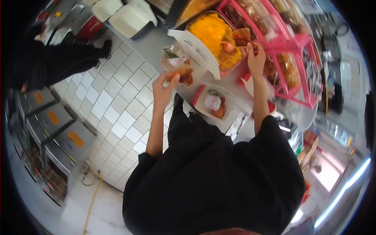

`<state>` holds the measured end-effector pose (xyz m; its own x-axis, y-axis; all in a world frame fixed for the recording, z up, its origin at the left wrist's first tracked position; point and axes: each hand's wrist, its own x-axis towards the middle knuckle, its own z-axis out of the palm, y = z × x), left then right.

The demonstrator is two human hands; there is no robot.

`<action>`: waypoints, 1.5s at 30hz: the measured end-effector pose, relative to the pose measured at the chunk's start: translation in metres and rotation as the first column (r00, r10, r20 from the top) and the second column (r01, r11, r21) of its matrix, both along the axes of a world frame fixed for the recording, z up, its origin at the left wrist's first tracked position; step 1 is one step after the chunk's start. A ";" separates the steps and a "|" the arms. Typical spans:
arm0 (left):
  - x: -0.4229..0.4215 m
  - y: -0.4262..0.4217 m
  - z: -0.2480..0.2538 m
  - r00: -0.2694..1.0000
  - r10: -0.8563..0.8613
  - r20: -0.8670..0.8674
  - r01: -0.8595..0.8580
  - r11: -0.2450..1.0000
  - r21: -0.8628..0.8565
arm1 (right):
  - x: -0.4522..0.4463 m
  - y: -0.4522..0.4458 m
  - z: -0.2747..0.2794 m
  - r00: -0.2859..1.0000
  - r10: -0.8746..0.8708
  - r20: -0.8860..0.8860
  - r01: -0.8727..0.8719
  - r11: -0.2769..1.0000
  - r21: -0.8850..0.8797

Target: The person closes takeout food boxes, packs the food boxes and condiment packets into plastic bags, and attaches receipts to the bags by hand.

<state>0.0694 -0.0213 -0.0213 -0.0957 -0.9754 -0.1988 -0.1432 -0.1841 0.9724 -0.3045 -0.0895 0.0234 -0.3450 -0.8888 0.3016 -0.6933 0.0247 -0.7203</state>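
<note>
The pan of yellow food is the landmark here. The piece, browned and apparently fried, is up in the left hand, to the near left of the pan and over the front of the left box. It looks light enough for one hand, with a firm, crumbly crust over a softer inside; it is probably greasy, so it may slip or shed crumbs if squeezed. A grip on its thickest part, thumb against fingers, seems best, leaving any thin, crusty edges alone.

The left hand is drawn in narrow, thumb and fingers pinching the piece at its near end. The right hand, at the near right edge of the pan, is also narrow: its fingertips close on the lower edge of a shiny brown packet, though blur hides what it is. That looks thin, slick and floppy, easiest to keep by an edge or corner.

The lid of the left box stands between that box and the pan. The near box lies open on the body side of the pan, holding a wrapped item and browned food. A pink rack stands right of the pan
</note>
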 end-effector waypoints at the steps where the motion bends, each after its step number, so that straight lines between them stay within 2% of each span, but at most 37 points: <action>1: -0.012 -0.016 0.000 0.987 0.005 -0.163 -0.008 1.000 -0.017 | -0.003 0.025 0.022 0.996 0.037 0.081 -0.043 0.996 0.078; 2: -0.024 -0.028 0.005 0.947 0.011 -0.322 -0.021 0.999 -0.027 | -0.005 0.050 0.043 0.984 0.068 0.167 -0.093 0.985 0.144; 3: -0.033 -0.033 0.011 0.998 0.064 -0.026 -0.069 0.973 -0.219 | -0.008 0.076 0.068 0.983 0.121 0.141 -0.152 0.959 0.238; 4: -0.041 -0.036 0.018 0.954 0.172 0.247 -0.054 0.905 -0.422 | -0.009 0.103 0.093 0.976 0.176 0.125 -0.208 0.921 0.329; 5: -0.049 -0.037 0.025 0.937 0.171 0.305 0.003 0.868 -0.496 | -0.011 0.127 0.110 0.965 0.237 0.114 -0.263 0.871 0.414; 6: -0.057 -0.038 0.033 0.915 0.182 0.360 0.058 0.824 -0.564 | -0.009 0.150 0.120 0.951 0.246 0.185 -0.305 0.831 0.465; 8: -0.061 -0.021 0.051 0.982 -0.123 0.143 0.176 0.869 -0.463 | 0.000 0.185 0.129 0.906 0.253 0.340 -0.409 0.730 0.547; 9: -0.064 -0.011 0.057 0.928 -0.372 0.012 0.364 0.900 -0.239 | 0.003 0.197 0.123 0.907 0.226 0.356 -0.406 0.696 0.592; 11: -0.080 0.004 0.047 0.853 -0.462 0.244 0.523 0.751 -0.404 | 0.013 0.212 0.101 0.902 0.191 0.387 -0.417 0.620 0.665; 12: -0.089 0.012 0.044 0.803 -0.476 0.360 0.596 0.652 -0.468 | 0.020 0.219 0.092 0.938 0.228 0.261 -0.344 0.699 0.626; 14: -0.105 0.021 0.051 0.811 -0.497 0.309 0.584 0.710 -0.394 | 0.036 0.229 0.080 0.969 0.248 -0.016 -0.207 0.839 0.504; 15: -0.111 0.022 0.048 0.814 -0.507 0.282 0.581 0.725 -0.371 | 0.043 0.235 0.083 0.968 0.199 -0.151 -0.117 0.894 0.432; 16: -0.116 0.023 0.045 0.817 -0.517 0.254 0.576 0.740 -0.348 | 0.044 0.238 0.081 0.979 0.114 -0.167 -0.055 0.946 0.318; 18: -0.114 0.022 0.047 0.805 -0.563 0.188 0.588 0.798 -0.129 | 0.045 0.247 0.067 0.983 -0.062 -0.172 0.076 0.994 0.077; 19: -0.113 0.020 0.049 0.801 -0.579 0.153 0.588 0.809 -0.016 | 0.042 0.254 0.049 0.990 -0.086 -0.109 0.096 0.992 0.083; 21: -0.108 0.021 0.039 0.820 -0.567 0.069 0.565 0.823 0.052 | 0.034 0.268 0.010 0.992 -0.127 0.018 0.125 0.987 0.097; 22: -0.106 0.025 0.031 0.830 -0.556 0.029 0.552 0.829 0.088 | 0.035 0.273 0.009 0.991 -0.129 0.048 0.111 0.955 0.274; 24: -0.100 0.041 0.014 0.781 -0.556 0.285 0.596 0.800 -0.070 | 0.040 0.285 0.008 0.983 -0.146 0.112 0.052 0.802 0.594; 25: -0.098 0.050 0.003 0.744 -0.531 0.407 0.626 0.767 -0.143 | 0.046 0.290 -0.007 0.980 -0.178 0.093 0.102 0.840 0.532; 27: -0.100 0.072 -0.026 0.800 -0.462 0.382 0.559 0.806 -0.194 | 0.066 0.304 -0.064 0.967 -0.247 0.056 0.205 0.893 0.401; 28: -0.099 0.082 -0.046 0.827 -0.426 0.367 0.522 0.825 -0.217 | 0.071 0.306 -0.089 0.944 -0.258 0.208 0.166 0.912 0.375; 29: -0.094 0.083 -0.079 0.745 -0.488 0.455 0.605 0.781 -0.156 | 0.075 0.304 -0.115 0.897 -0.258 0.358 0.130 0.930 0.344; 31: -0.096 0.080 -0.093 0.834 -0.498 0.238 0.533 0.839 -0.111 | 0.075 0.298 -0.130 0.742 -0.207 0.638 0.064 0.969 0.239; 32: -0.095 0.078 -0.099 0.865 -0.486 0.125 0.497 0.864 -0.082 | 0.071 0.300 -0.135 0.722 -0.225 0.654 0.039 0.958 0.286; 35: -0.090 0.064 -0.058 0.860 -0.483 0.164 0.447 0.869 0.211 | 0.051 0.297 -0.089 0.696 -0.312 0.646 -0.022 0.891 0.454; 37: -0.088 0.058 -0.041 0.904 -0.422 0.072 0.388 0.879 0.277 | 0.041 0.294 -0.073 0.715 -0.412 0.565 -0.013 0.800 0.600; 38: -0.086 0.056 -0.033 0.921 -0.388 0.029 0.360 0.878 0.315 | 0.043 0.296 -0.073 0.710 -0.427 0.560 -0.001 0.795 0.607; 42: -0.086 0.059 -0.022 0.891 -0.448 0.071 0.399 0.849 0.347 | 0.033 0.297 -0.083 0.744 -0.418 0.521 0.034 0.802 0.596; 43: -0.083 0.059 -0.030 0.881 -0.472 0.027 0.436 0.833 0.340 | 0.035 0.300 -0.090 0.765 -0.388 0.514 0.028 0.818 0.574; 45: -0.081 0.065 -0.041 0.869 -0.484 0.097 0.446 0.854 0.269 | 0.046 0.305 -0.099 0.791 -0.349 0.503 0.077 0.872 0.484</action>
